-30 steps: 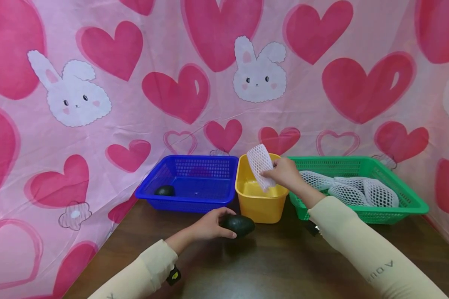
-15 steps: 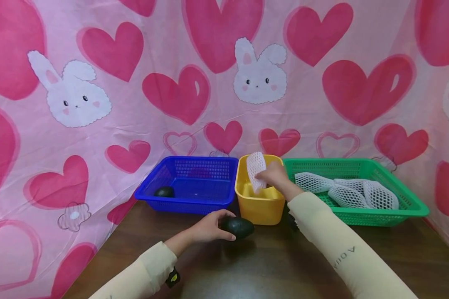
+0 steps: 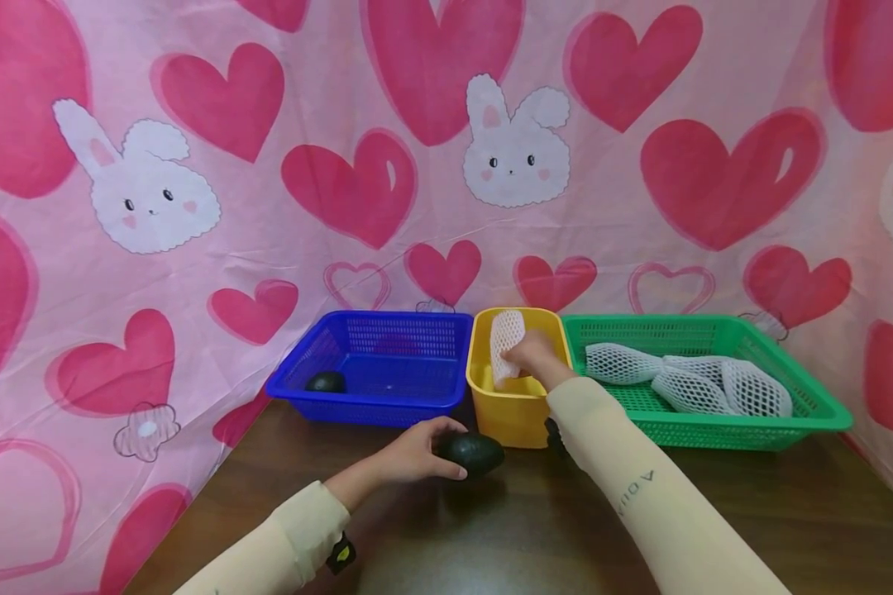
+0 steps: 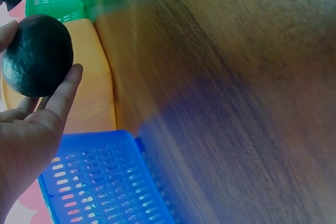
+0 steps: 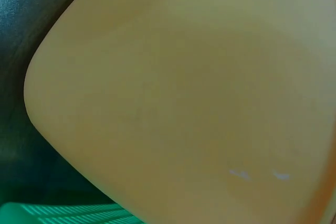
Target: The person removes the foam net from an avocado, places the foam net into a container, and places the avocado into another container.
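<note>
My left hand (image 3: pixel 415 453) grips a dark green avocado (image 3: pixel 473 455) just above the table, in front of the yellow bin (image 3: pixel 509 423). In the left wrist view, fingers and thumb hold the same avocado (image 4: pixel 41 56) from two sides. My right hand (image 3: pixel 532 355) reaches into the top of the bin and pinches a white foam net sleeve (image 3: pixel 504 340), which hangs inside the rim. The bin's outer wall (image 5: pixel 173 93) fills most of the right wrist view, hiding that hand there.
Left of the bin stands a blue basket (image 3: pixel 387 402) with another avocado (image 3: pixel 326 382) in it. To the right, a green basket (image 3: pixel 722 431) holds several net-wrapped items (image 3: pixel 688 388). Behind them hangs a pink heart-patterned cloth (image 3: pixel 610 215).
My right hand has moved left and down, bringing the foam net sleeve from above the bin into its opening. The left hand with the avocado has stayed nearly still.
</note>
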